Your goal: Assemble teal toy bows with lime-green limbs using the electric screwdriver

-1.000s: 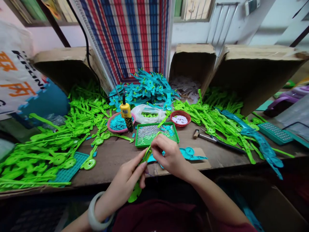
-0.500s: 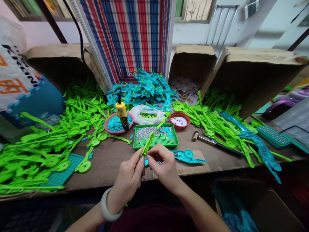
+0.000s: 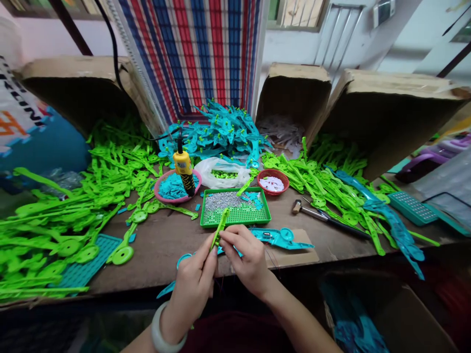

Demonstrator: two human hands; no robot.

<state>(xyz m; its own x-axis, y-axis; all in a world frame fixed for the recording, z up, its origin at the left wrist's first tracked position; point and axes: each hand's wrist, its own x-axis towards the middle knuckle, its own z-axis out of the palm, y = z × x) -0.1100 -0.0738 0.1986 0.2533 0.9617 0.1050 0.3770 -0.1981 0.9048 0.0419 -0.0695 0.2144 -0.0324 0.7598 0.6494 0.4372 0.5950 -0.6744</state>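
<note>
Near the table's front edge, my left hand [image 3: 195,277] is closed around a long green plastic piece [image 3: 222,225], its narrow end pointing up and away from me. My right hand [image 3: 248,257] meets it there, thumb and forefinger pinched against the side of the piece; whatever lies between those fingertips is too small to make out. Behind and below both hands lies a blue plastic piece [image 3: 285,239] with a small metal part in it, partly on a cardboard sheet [image 3: 301,255]. Just beyond stands a green tray [image 3: 235,218] with small metal bits and blue chips.
Green pieces [image 3: 69,220] are heaped at the left and right. A yellow electric screwdriver [image 3: 183,169] hangs over a pink basket [image 3: 165,196] of blue chips. Nearby are a red basket [image 3: 274,191], a hammer [image 3: 324,218], a blue heap [image 3: 224,132] and cardboard boxes [image 3: 300,73].
The green piece has tilted more upright in my left hand. My right hand has come down from its upper end to its side. The view has shifted slightly right.
</note>
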